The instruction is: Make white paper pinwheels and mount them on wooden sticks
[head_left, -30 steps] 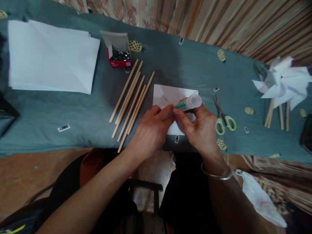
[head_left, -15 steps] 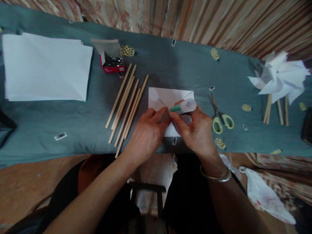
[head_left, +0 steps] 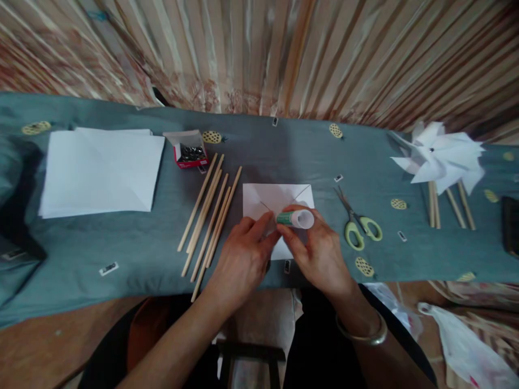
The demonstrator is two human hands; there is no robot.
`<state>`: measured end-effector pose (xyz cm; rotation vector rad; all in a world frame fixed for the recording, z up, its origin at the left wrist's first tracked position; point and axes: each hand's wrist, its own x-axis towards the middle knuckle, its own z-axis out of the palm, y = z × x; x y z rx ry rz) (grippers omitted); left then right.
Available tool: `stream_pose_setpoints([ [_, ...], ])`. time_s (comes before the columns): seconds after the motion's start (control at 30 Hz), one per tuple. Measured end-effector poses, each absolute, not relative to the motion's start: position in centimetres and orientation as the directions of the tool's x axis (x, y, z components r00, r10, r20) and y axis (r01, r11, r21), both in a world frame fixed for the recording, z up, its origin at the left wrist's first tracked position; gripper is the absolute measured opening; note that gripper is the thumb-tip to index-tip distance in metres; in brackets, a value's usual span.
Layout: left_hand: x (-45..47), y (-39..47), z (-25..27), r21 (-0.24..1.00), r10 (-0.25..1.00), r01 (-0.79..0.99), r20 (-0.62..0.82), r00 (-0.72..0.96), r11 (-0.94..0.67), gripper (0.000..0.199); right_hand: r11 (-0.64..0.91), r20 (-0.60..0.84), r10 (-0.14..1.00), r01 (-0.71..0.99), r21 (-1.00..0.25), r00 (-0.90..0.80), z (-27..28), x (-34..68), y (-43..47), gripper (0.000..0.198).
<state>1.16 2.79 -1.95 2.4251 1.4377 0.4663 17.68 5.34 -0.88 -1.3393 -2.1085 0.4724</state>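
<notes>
Teal pineapple-print cloth point(head_left: 141, 246) stretches across the frame, and at its near edge, dead centre, both hands come together. The right hand point(head_left: 324, 251) is wrapped round a green-and-white tube point(head_left: 294, 218); the left hand point(head_left: 243, 251) has its fingertips close to the tube's other end, and whether they pinch anything, I can't tell. Beneath them, a small white sheet point(head_left: 253, 195): lying flat, diagonal lines in it, apparently cut, no folds that I can see! Left of centre, wooden sticks point(head_left: 197, 202), all bare. Right of centre, scissors point(head_left: 352, 212) set down, so cutting looks done here. Farther, upper left: a paper stack point(head_left: 101, 173), seemingly uncut, and an open red box point(head_left: 192, 163). Upper right, white pinwheels point(head_left: 440, 156) on sticks, looking complete! Behind everything, pleated curtain point(head_left: 259, 54).
</notes>
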Motion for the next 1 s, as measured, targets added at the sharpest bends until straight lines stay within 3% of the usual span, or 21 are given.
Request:
stream_pose_setpoints([
  [1.0,1.17,2.69,-1.85,0.42,0.886,0.787,0.104,0.453,-0.452,0.038,0.355,0.24,0.935,0.68,-0.641,-0.262,-0.79,17.96,5.53,0.02],
])
